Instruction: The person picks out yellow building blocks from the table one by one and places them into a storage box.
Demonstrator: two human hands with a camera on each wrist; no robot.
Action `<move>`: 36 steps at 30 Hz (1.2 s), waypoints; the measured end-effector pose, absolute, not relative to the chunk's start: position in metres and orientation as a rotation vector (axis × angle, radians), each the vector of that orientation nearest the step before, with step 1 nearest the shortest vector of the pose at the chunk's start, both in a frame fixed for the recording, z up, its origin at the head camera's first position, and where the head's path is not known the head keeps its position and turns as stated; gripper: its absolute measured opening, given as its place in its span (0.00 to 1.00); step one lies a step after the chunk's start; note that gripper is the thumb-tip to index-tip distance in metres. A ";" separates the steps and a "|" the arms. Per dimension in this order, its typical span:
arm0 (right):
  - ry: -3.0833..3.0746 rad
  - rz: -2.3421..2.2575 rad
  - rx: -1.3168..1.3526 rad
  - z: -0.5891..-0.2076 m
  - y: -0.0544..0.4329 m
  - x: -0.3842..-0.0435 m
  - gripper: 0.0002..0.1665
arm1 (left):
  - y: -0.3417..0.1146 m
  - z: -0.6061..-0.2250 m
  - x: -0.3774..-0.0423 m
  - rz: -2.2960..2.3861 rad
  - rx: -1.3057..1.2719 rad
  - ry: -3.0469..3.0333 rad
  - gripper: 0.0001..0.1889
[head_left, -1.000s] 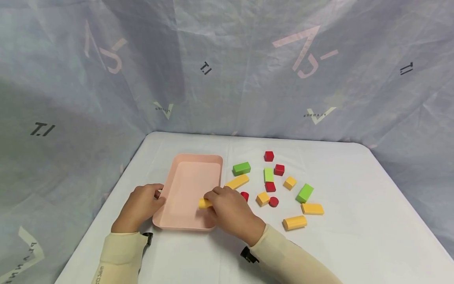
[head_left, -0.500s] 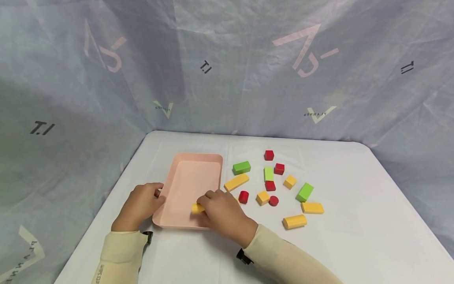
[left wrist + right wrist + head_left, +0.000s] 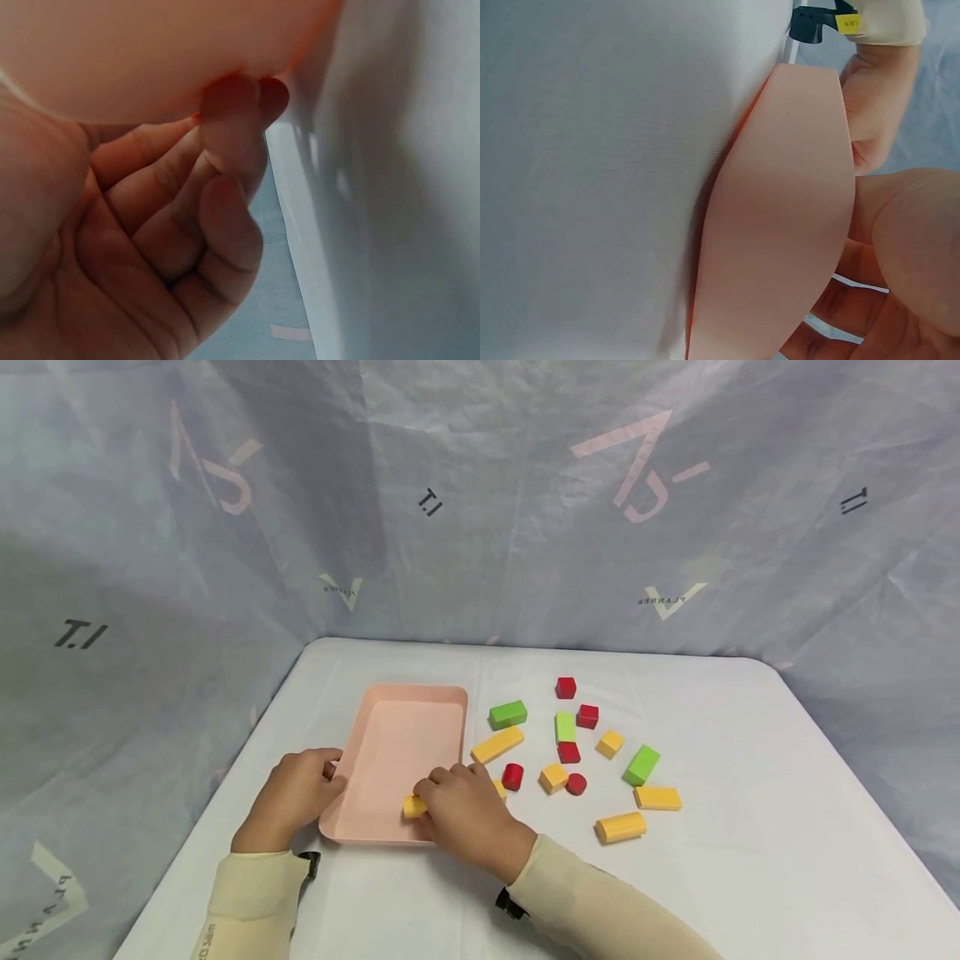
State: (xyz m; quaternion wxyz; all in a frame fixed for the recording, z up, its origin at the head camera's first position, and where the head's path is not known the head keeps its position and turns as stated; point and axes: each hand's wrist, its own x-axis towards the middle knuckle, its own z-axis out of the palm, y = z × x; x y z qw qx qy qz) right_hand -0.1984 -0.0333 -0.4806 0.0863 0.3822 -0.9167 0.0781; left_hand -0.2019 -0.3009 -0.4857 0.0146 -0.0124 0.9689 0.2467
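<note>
A pink tray [image 3: 408, 735] lies on the left half of the table. At its left wall my left hand [image 3: 292, 797] grips the rim; the left wrist view shows curled fingers [image 3: 229, 135] against the tray's outside. My right hand [image 3: 467, 818] is over the tray's near right corner and holds a yellow cylinder block [image 3: 414, 807], whose left end pokes out past the fingers. The rest of that block is covered by the hand. In the right wrist view the tray wall [image 3: 772, 210] hides the fingertips and the block.
Right of the tray lie loose blocks: a yellow bar [image 3: 498, 745], green block [image 3: 507, 715], red cylinder [image 3: 513, 777], yellow cube [image 3: 553, 778], red disc [image 3: 576, 784] and several others. A yellow block [image 3: 499, 789] is partly behind the right hand. Printed cloth [image 3: 487, 527] hangs behind the table.
My right hand has moved left and slightly nearer with the yellow cylinder block, uncovering the red cylinder and part of a yellow block. My left hand keeps its grip on the tray.
</note>
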 end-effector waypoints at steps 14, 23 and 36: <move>-2.770 0.175 1.118 -0.490 -0.034 -0.199 0.15 | -0.301 -0.489 -0.201 0.765 -0.004 3.026 0.24; -2.785 0.183 1.118 -0.487 -0.035 -0.200 0.15 | -0.303 -0.489 -0.203 0.774 0.014 3.048 0.24; -2.775 0.209 1.124 -0.490 -0.035 -0.201 0.14 | -0.301 -0.489 -0.203 0.763 -0.026 3.037 0.24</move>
